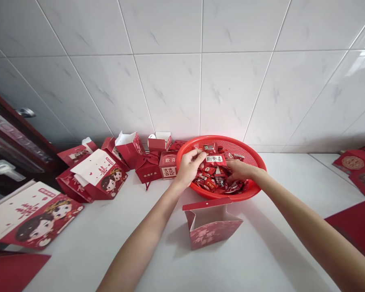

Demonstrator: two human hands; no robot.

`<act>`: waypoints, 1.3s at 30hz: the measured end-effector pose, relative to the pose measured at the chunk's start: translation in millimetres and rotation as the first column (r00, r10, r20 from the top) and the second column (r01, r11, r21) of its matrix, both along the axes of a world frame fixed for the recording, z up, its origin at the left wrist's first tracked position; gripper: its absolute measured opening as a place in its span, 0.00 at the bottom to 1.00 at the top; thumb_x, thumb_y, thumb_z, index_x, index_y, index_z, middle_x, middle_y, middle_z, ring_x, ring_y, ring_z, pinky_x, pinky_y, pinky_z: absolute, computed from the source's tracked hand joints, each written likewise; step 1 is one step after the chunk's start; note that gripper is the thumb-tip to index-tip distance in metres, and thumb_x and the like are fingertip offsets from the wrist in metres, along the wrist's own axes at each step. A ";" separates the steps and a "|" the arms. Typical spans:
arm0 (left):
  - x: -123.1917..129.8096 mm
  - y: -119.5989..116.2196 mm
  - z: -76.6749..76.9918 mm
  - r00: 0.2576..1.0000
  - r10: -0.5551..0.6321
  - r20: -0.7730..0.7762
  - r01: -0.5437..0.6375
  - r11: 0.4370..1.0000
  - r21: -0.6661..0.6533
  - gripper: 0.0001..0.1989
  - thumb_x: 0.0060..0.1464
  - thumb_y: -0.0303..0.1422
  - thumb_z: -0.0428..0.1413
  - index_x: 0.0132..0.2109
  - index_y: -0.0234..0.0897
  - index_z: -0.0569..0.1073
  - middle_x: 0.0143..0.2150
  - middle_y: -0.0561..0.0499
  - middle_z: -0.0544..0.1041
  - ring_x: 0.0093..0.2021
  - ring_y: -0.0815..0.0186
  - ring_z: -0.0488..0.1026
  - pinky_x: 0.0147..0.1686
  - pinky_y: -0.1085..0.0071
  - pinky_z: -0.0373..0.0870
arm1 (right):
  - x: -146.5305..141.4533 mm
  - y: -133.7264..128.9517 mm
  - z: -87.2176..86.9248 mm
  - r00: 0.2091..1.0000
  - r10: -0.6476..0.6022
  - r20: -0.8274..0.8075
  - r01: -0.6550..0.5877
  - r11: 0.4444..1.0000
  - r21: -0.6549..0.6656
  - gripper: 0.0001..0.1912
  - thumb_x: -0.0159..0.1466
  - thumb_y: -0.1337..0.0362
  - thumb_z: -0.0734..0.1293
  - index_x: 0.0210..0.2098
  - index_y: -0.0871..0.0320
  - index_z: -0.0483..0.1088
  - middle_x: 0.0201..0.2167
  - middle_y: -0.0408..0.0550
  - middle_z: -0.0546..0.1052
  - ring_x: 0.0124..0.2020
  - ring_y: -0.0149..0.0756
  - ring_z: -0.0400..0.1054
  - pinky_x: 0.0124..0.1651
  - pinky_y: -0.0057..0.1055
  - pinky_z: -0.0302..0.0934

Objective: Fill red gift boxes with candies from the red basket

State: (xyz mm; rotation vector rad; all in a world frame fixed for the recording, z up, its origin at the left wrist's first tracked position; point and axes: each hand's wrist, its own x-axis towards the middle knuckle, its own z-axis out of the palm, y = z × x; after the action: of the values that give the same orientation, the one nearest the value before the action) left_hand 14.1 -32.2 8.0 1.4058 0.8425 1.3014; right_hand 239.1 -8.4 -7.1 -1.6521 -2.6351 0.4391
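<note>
A red plastic basket (pixel 260 162) holds many red-wrapped candies (pixel 208 182). Over its left side my left hand (pixel 191 164) is closed, thumb and fingers pinching red candy packets (pixel 214 159), one with a white label and dark characters. My right hand (pixel 239 169) reaches down among the candies on the basket's right side; its fingertips are partly hidden there, so what they hold cannot be made out. In front of the basket stands an open red paper box (pixel 211 235) with a pale inside, its top flap folded back, between my forearms.
Several red gift boxes (pixel 147 166) stand along the wall to the left, some open. Larger printed boxes (pixel 33 215) are at the far left, near a dark cabinet (pixel 15 154) with keys. More red boxes (pixel 357 166) sit at the right edge. A tiled wall (pixel 167 93) rises behind.
</note>
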 end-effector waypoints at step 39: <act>0.9 9.0 -2.7 0.903 0.163 0.399 -0.131 0.986 -0.106 0.13 0.46 0.36 0.69 0.26 0.37 0.73 0.25 0.58 0.66 0.24 0.75 0.61 0.26 0.77 0.62 | -0.4 -3.6 9.6 0.873 -0.339 -0.351 0.430 0.874 0.226 0.09 0.65 0.63 0.58 0.28 0.53 0.60 0.25 0.44 0.73 0.27 0.38 0.66 0.29 0.31 0.55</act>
State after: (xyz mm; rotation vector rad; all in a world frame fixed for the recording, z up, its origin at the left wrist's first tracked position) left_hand 15.0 -23.2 5.2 0.9728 0.7130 1.5901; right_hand 238.8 -11.9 2.4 -1.7844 -1.9679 0.2395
